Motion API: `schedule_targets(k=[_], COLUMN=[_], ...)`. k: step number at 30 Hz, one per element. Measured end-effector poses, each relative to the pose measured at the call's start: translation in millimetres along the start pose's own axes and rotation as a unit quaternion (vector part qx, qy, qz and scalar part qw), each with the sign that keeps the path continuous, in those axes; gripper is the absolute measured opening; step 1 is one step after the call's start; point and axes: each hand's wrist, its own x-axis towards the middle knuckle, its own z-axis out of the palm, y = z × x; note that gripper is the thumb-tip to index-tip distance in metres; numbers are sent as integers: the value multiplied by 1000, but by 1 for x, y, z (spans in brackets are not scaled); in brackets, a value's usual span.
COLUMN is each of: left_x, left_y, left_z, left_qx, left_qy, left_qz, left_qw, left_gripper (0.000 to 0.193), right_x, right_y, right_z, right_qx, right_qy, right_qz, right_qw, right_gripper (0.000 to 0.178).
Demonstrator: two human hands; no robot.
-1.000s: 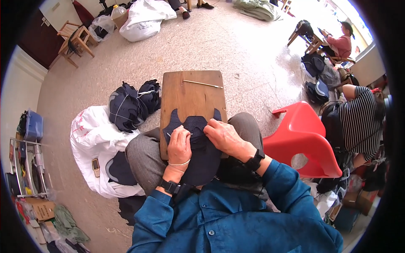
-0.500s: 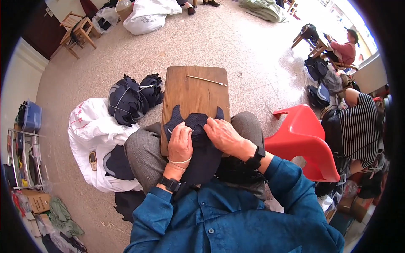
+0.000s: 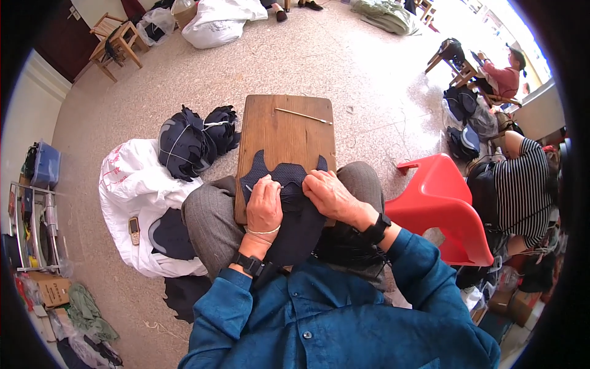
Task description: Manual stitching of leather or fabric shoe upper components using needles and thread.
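Your left grip (image 3: 264,203) is pinching cloth (image 3: 301,230) | your right grip (image 3: 332,197) also | it is probably feeling light, soft | its edges are offering surest hold

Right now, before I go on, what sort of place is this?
Probably an informal handwork room: dark fabric on a wooden board, tied bundles on the left, and a person in pink seated farther off.

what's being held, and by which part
The dark textured fabric piece: the right hand pinches its right side, the left hand its left-middle, perhaps also a slim pale tool around mid-length.
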Motion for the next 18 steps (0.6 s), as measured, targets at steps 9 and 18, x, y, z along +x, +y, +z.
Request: schedule_targets(k=[9, 18], left_x=[6, 10], left_y=[-6, -13], left_z=[-11, -25], left_qx=[-107, -257], left_qy=[1, 8], left_qz=[-37, -185], left_qw=[994, 948], left_gripper=[10, 9], right_x=[-11, -8], right_y=[-8, -4], right_z=[5, 11], right_qx=[63, 74], right_qy=[44, 51], right_qz=[54, 90], right_qw=[996, 992], right_gripper=[23, 12])
